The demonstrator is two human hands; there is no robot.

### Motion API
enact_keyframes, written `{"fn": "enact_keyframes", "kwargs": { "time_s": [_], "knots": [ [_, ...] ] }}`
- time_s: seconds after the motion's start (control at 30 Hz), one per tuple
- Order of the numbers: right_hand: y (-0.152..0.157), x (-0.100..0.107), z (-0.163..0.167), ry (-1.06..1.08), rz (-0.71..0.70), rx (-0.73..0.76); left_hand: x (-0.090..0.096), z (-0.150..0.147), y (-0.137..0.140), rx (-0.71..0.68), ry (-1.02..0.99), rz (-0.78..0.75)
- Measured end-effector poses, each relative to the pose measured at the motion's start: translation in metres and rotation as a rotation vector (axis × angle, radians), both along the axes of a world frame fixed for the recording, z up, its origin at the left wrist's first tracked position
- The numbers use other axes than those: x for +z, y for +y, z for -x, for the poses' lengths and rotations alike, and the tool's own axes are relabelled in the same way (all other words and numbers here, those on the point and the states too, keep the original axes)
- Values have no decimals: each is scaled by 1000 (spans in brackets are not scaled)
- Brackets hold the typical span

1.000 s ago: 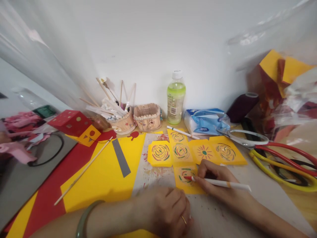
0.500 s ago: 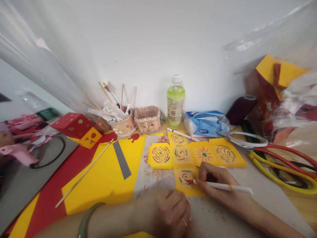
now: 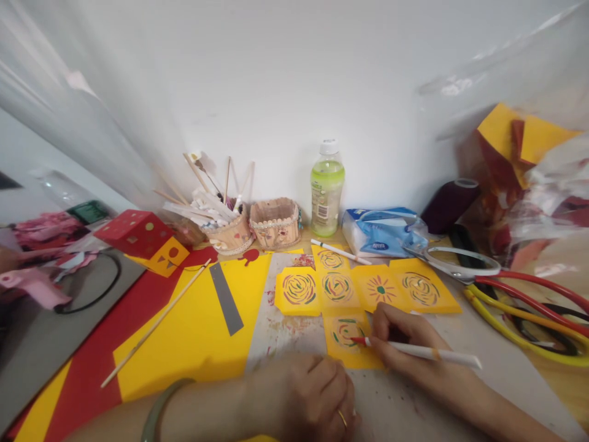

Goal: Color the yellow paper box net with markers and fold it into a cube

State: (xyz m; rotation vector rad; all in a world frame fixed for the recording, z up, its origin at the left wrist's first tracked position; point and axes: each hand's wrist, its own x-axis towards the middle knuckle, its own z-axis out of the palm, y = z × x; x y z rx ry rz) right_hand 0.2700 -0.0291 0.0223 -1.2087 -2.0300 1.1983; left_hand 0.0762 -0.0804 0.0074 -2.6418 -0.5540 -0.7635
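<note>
Compared with half a second ago, in the head view the right hand (image 3: 414, 328) and its red-tipped marker (image 3: 432, 353) have shifted slightly toward the right of the frame, while the left hand (image 3: 317, 396) stays put. Right of centre, the right hand's grip is pinched closed on the smooth white barrel near the red end, which points at coloured arcs on the lowest panel of the yellow paper net (image 3: 340, 288); whether the tip touches is too fine to tell. The net lies flat at centre right, thin and matte, its square panels bearing broken rings of green and reddish strokes and one sunburst. Beneath it spreads a grey sheet (image 3: 285, 331) with rough reddish smears. At bottom centre the left hand's grip is curled into a loose fist; whether it holds anything cannot be told. A glossy green bangle (image 3: 157, 405) circles that wrist.

Left of centre, smooth yellow card (image 3: 193, 341) overlaps red card (image 3: 92, 356) and carries a narrow grey strip (image 3: 226, 301) and a slender wooden stick (image 3: 156, 322). Along the back of the wooden surface (image 3: 565, 380) stand a slatted basket (image 3: 230, 238) full of sticks, a clear plastic bottle (image 3: 327, 196) and a crinkled blue tissue pack (image 3: 384, 230).
</note>
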Motion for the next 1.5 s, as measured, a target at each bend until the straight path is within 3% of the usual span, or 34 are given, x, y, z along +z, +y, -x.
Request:
{"fn": "enact_keyframes", "kwargs": {
  "time_s": [0.73,1.2,1.33,1.5],
  "knots": [
    [0,6,1,18,6,-101,3,1,0,-21,5,27],
    [2,5,0,23,19,-58,3,1,-1,-8,56,-3],
    [4,5,-4,19,-29,-147,3,2,0,-8,9,-23],
    [2,2,-9,-15,-52,-126,3,3,0,-7,31,-19]
  ]
}}
